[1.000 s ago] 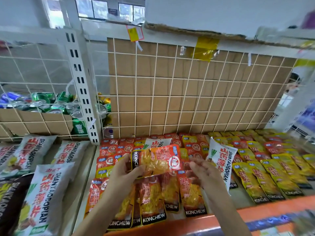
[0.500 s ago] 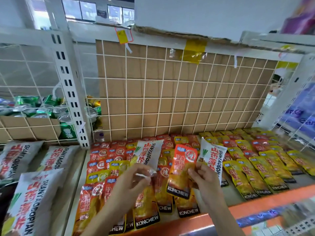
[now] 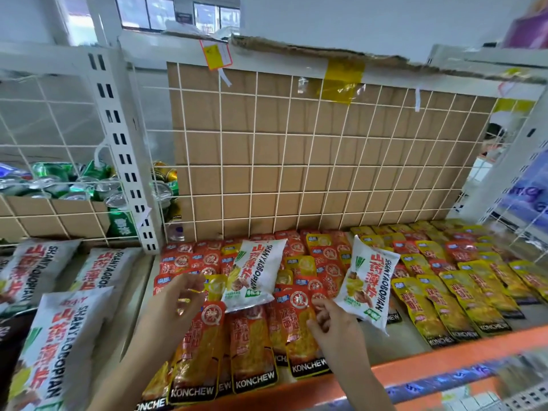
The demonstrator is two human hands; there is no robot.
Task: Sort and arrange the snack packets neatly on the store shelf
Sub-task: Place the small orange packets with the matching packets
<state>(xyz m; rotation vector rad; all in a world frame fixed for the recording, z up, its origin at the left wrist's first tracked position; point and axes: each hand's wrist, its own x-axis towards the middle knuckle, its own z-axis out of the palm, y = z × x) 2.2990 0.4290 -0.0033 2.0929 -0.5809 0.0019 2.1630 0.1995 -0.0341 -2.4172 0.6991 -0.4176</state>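
Left of the centre white packet [image 3: 255,274], the left hand [image 3: 175,304] hangs loose, empty; right of it, the right hand [image 3: 332,321], grip unclear, should square its red packet [image 3: 299,336].

The left hand [image 3: 175,307] is blurred, so its grasp cannot be told, and the right hand [image 3: 335,324] hides the edge of a red packet [image 3: 296,333], pinch unclear. Both forearms [image 3: 353,378] run off the bottom edge. Two white packets [image 3: 258,271] cover red ones beneath; the lower shelf [image 3: 474,387] is a blur.
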